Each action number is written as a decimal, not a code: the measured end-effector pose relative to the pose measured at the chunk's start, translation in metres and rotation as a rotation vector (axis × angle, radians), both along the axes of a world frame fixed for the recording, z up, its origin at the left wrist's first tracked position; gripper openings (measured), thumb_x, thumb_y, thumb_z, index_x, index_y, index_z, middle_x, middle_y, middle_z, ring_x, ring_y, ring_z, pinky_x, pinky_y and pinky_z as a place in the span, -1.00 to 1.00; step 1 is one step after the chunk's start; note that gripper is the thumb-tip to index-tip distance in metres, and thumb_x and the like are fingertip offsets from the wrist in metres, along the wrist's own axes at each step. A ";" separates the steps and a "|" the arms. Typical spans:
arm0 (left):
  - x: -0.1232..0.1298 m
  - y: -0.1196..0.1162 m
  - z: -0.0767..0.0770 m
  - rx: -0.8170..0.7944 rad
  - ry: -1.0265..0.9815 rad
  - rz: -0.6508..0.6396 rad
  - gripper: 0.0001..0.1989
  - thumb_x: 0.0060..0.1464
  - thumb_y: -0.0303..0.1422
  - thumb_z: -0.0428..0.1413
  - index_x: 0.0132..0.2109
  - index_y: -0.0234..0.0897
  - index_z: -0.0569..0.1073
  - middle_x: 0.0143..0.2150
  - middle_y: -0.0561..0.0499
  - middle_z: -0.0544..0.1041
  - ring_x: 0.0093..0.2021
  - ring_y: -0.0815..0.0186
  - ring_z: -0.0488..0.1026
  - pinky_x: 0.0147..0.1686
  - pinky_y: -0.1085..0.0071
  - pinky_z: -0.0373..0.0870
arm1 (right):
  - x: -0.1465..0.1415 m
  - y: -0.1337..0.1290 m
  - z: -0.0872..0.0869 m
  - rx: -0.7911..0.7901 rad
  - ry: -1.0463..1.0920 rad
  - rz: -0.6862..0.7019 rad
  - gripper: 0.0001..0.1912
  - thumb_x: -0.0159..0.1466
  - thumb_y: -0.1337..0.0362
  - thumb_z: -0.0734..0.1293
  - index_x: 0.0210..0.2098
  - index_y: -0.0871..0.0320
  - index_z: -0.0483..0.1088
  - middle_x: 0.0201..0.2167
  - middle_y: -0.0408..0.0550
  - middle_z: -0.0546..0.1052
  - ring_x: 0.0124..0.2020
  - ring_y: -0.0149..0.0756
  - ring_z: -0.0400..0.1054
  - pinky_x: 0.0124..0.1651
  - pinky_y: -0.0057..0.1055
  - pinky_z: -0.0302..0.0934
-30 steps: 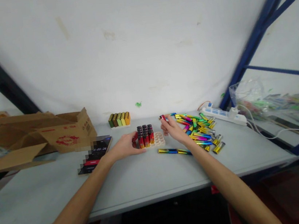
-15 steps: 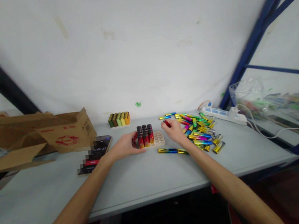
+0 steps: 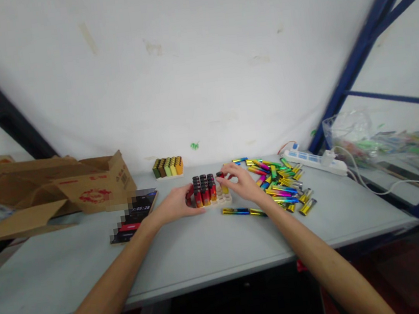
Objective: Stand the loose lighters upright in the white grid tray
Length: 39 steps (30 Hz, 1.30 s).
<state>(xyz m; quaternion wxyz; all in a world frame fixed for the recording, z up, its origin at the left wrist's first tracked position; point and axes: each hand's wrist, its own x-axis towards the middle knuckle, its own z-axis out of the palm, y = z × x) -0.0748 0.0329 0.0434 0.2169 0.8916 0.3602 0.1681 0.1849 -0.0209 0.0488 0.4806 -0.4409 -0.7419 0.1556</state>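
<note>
A pale tray (image 3: 215, 202) stands mid-table, its left part filled with upright red-and-orange cylinders with black tops (image 3: 205, 191). My left hand (image 3: 179, 202) is curled round a dark red cylinder (image 3: 189, 195) at the tray's left side. With thumb and fingers, my right hand (image 3: 236, 179) grips a single red-and-gold cylinder (image 3: 222, 182) upright over the tray's right part. Shiny yellow, blue, green and pink cylinders (image 3: 281, 188) lie heaped to the right of my right hand. One blue-and-gold piece (image 3: 235, 211) lies in front of the tray.
Behind on the left stands a block of green, yellow and orange cylinders (image 3: 167, 167). Open cardboard boxes (image 3: 97, 184) and a phone-like screen (image 3: 136, 215) are at the left. A white power strip (image 3: 314, 161) and clear plastic bags (image 3: 349, 133) are at the right.
My right hand has moved left and its cylinder now stands upright over the tray's right part. My left hand has stayed at the tray's left side.
</note>
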 end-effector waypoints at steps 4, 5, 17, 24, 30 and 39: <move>0.000 0.000 -0.001 0.005 0.000 0.008 -0.37 -0.10 0.10 0.32 -0.04 -0.28 0.47 -0.30 0.02 0.56 -0.35 0.20 0.44 -0.38 0.38 0.26 | 0.003 -0.002 0.002 -0.075 -0.019 0.074 -0.64 0.34 -0.05 0.38 -0.27 0.15 0.52 -0.35 -0.06 0.50 -0.34 -0.29 0.37 -0.29 -0.36 0.26; 0.000 0.000 0.000 0.004 0.007 0.012 -0.38 -0.10 0.10 0.32 -0.06 -0.28 0.47 -0.31 0.02 0.56 -0.36 0.20 0.44 -0.39 0.38 0.26 | 0.003 -0.002 0.001 -0.105 -0.003 0.101 -0.64 0.33 -0.05 0.39 -0.26 0.15 0.52 -0.37 -0.08 0.51 -0.37 -0.30 0.37 -0.31 -0.37 0.26; 0.000 0.001 -0.001 0.004 0.021 0.007 -0.41 -0.10 0.08 0.31 -0.08 -0.28 0.47 -0.32 0.02 0.55 -0.37 0.22 0.44 -0.39 0.40 0.24 | -0.006 -0.004 -0.011 -0.277 0.130 0.211 -0.58 0.19 -0.04 0.51 -0.18 0.10 0.36 -0.49 -0.19 0.53 -0.48 -0.31 0.48 -0.40 -0.42 0.35; 0.000 0.001 0.000 0.007 0.014 0.005 -0.42 -0.10 0.03 0.32 -0.06 -0.29 0.49 -0.32 0.02 0.55 -0.36 0.21 0.44 -0.39 0.39 0.23 | -0.003 -0.005 -0.002 -0.176 -0.046 0.184 -0.66 0.25 0.00 0.48 -0.20 0.14 0.46 -0.38 -0.12 0.57 -0.40 -0.32 0.47 -0.29 -0.41 0.35; 0.000 -0.001 0.003 0.012 0.024 -0.006 -0.38 -0.10 0.07 0.32 -0.03 -0.31 0.49 -0.27 0.00 0.57 -0.35 0.22 0.43 -0.38 0.39 0.22 | 0.001 -0.007 0.003 -0.154 -0.200 0.167 -0.71 0.31 0.04 0.44 -0.18 0.15 0.49 -0.37 -0.11 0.57 -0.39 -0.33 0.43 -0.29 -0.43 0.27; 0.000 0.001 0.001 0.011 0.009 0.002 -0.41 -0.12 0.07 0.33 -0.09 -0.28 0.48 -0.30 0.03 0.55 -0.36 0.24 0.41 -0.37 0.39 0.24 | -0.015 -0.008 -0.002 -0.185 -0.212 0.111 -0.60 0.23 -0.04 0.49 -0.28 0.12 0.34 -0.47 -0.22 0.46 -0.47 -0.38 0.30 -0.39 -0.47 0.13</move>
